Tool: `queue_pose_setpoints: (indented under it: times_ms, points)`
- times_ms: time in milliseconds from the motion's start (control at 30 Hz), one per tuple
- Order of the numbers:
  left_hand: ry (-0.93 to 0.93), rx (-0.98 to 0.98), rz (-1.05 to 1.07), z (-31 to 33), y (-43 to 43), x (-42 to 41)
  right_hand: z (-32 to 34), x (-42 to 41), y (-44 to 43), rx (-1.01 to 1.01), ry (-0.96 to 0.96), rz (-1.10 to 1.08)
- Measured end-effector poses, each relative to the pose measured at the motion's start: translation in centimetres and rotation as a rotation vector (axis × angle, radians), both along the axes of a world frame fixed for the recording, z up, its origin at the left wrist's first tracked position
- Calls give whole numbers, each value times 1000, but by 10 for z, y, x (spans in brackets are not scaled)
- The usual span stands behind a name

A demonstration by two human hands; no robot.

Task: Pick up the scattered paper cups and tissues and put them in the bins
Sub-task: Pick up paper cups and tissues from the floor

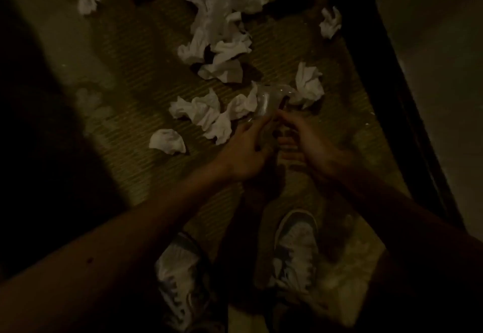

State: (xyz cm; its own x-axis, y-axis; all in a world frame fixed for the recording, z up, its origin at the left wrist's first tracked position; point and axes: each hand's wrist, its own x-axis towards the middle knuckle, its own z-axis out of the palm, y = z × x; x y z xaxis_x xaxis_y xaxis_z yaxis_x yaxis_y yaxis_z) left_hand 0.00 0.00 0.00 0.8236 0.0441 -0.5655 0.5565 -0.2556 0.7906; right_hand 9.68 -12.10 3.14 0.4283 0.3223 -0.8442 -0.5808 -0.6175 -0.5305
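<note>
The left hand (243, 149) and right hand (308, 141) meet above the floor mat (136, 84), both pinching a clear cup (266, 102), probably steadying it for carrying. Crumpled tissues (201, 113) lie just beyond the left hand.

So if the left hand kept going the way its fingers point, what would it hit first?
The left hand points at the clear cup, which it seems to grip. Past the cup, the next thing in line looks like the crumpled tissue, though the dim picture leaves depth unclear.
</note>
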Motion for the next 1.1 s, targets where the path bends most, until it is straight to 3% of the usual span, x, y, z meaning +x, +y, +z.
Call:
queue_pose_setpoints:
  times_ms: [167, 367, 567, 667, 833, 967, 1100]
  points:
    - [-51, 78, 44, -28, -4, 1, -24, 7, 5, 99, -124, 36]
    - [-188, -131, 198, -29, 4, 7, -42, 7, 5, 116, -133, 38]
    - [-147, -226, 346, -42, -10, 0, -47, -9, 1, 83, -124, -40]
    - [-158, -164, 414, -41, -23, -10, -32, -18, -2, 196, -13, -83]
    - [-408, 219, 544, -21, -28, -18, -15, -26, -4, 443, 212, -153]
    - [-547, 186, 558, -8, -19, -13, -4, -28, 4, 615, 342, -196]
    - [-553, 138, 589, -4, -2, -11, -3, -29, 7, 514, 274, -2]
